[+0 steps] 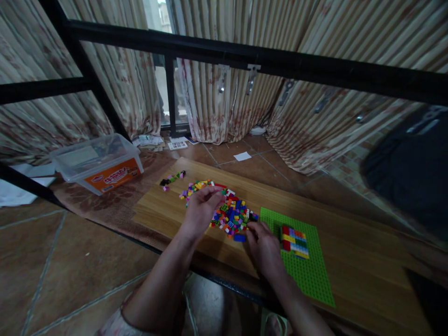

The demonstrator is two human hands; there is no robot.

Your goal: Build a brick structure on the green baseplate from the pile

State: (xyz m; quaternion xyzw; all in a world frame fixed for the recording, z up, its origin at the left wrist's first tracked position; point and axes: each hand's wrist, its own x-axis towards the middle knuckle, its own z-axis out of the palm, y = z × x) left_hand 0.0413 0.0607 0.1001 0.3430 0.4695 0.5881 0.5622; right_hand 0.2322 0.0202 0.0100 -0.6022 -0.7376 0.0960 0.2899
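A loose pile of small toy building bricks [233, 214] in many colours lies on the wooden board. Over the pile's left part is my left hand [201, 212], thumb and fingers pinched together; whatever may be between the tips is too small to name. My right hand [264, 247] rests at the pile's right edge with its fingers curled, and their tips are partly hidden among dark bricks. Beside that hand lies a green baseplate [317, 275], bearing a block of joined bricks [295, 241] in striped colours. A blue brick [239, 238] sits just left of my right hand.
A clear plastic box [101, 161] with an orange label stands to the left. Several small dark, green and pink pieces [173, 178] lie at the board's far left. A black metal rail [224, 51] crosses above, before striped curtains [238, 107]. Papers [242, 156] lie on the floor.
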